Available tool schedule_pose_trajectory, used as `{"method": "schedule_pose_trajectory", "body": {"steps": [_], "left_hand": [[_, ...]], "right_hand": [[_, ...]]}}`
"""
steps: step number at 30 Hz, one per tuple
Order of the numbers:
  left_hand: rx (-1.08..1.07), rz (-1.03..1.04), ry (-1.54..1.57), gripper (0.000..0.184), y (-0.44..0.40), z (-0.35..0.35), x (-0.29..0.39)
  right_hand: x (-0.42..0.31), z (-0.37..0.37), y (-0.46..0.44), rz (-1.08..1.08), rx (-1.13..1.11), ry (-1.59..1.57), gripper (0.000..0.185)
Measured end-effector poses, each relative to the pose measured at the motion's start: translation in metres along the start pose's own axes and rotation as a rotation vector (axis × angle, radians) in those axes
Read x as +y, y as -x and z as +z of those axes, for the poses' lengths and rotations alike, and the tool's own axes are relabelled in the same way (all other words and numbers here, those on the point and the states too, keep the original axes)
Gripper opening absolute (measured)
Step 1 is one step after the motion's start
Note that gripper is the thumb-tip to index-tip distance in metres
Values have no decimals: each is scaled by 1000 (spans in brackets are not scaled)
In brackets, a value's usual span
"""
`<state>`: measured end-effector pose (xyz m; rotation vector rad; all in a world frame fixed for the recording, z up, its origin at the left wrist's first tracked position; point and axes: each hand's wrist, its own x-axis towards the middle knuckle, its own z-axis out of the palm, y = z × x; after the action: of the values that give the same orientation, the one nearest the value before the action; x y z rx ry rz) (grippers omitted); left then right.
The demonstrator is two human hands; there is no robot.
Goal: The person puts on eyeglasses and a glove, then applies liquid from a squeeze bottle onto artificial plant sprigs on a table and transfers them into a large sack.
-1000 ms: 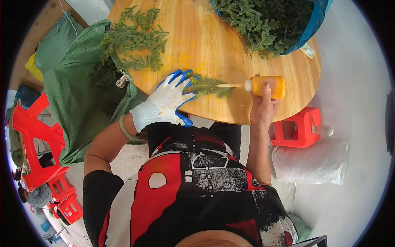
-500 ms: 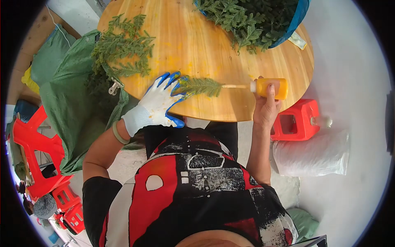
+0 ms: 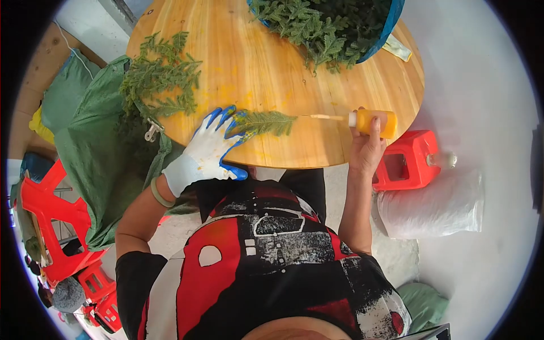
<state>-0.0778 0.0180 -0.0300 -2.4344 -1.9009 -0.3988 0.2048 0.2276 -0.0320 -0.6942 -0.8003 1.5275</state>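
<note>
My left hand (image 3: pixel 207 150) wears a white glove with blue fingers and palm. It lies with fingers spread at the table's near edge, its fingertips over the left end of a green conifer sprig (image 3: pixel 266 122). That sprig lies flat, its stem end toward the right. In my bare right hand (image 3: pixel 365 148) is a yellow bottle (image 3: pixel 385 120) with a white cap, held on its side. From the cap a thin pale spout (image 3: pixel 328 117) points left toward the sprig's stem end, just short of the leaves; whether its tip touches the stem I cannot tell.
On the round wooden table (image 3: pixel 226 34) are loose sprigs (image 3: pixel 164 73) at left and a blue container (image 3: pixel 391 25) of conifer branches at the back. Orange-yellow marks spot the wood. A green cloth (image 3: pixel 96 124) hangs left; a red stool (image 3: pixel 411 161) stands right.
My right hand has drawn the bottle slightly right, so its spout is farther from the sprig's leaves. My left hand stays on the sprig. The view has shifted a little.
</note>
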Motion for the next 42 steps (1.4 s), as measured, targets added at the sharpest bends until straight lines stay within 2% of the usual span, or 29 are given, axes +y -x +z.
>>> {"method": "schedule_pose_trajectory", "body": {"steps": [5,7,8,10,13,15,17,18,20,22,23,25,27,28,30,31,35,40,42], "left_hand": [[82,-79,39,77,0,-20,30],[94,126,80,73,-12,-9,42],[109,126,61,73,-26,-9,47],[-22,188,5,71,-50,-11,55],[-127,90,-159,71,-66,-22,28],[114,-115,-313,64,-58,-20,-5],[-103,-410,-628,61,-53,-37,-29],[-103,-404,-631,61,-59,-41,-26],[159,-373,-551,54,-74,-44,-18],[222,-229,-375,47,-113,-38,2],[328,-131,-326,46,-135,-24,0],[198,-314,-193,52,-179,-4,6],[-23,-426,-175,51,-220,11,0],[-20,-421,-174,51,-231,24,-6],[177,-413,-327,47,-245,46,-15],[177,-411,-328,47,-245,42,-12],[-89,-439,-263,39,-217,15,13],[-174,-546,-57,42,-139,-16,71],[-247,-522,-43,40,-126,-39,79]], "right_hand": [[0,-15,-9,60,17,-153,36],[4,-9,-19,51,-30,-205,37],[5,-9,-20,60,-43,-235,37],[1,-11,-22,77,-57,-286,38],[-13,-14,-25,74,-10,-321,40],[-20,-19,-27,87,53,-351,42],[-24,-28,-29,75,77,-374,43],[-26,-32,-30,70,95,-388,45],[-29,-37,-32,59,127,-417,48],[-31,-38,-31,68,123,-436,47],[-32,-37,-29,80,117,-454,47],[-34,-36,-26,104,104,-488,46],[-37,-39,-21,93,104,-485,46],[-39,-42,-18,87,106,-484,46],[-42,-46,-16,78,108,-485,47],[-43,-47,-16,77,109,-486,47],[-38,-58,-15,87,117,-476,46],[-23,-54,-25,76,86,-447,45],[-23,-51,-26,106,97,-472,46]]}}
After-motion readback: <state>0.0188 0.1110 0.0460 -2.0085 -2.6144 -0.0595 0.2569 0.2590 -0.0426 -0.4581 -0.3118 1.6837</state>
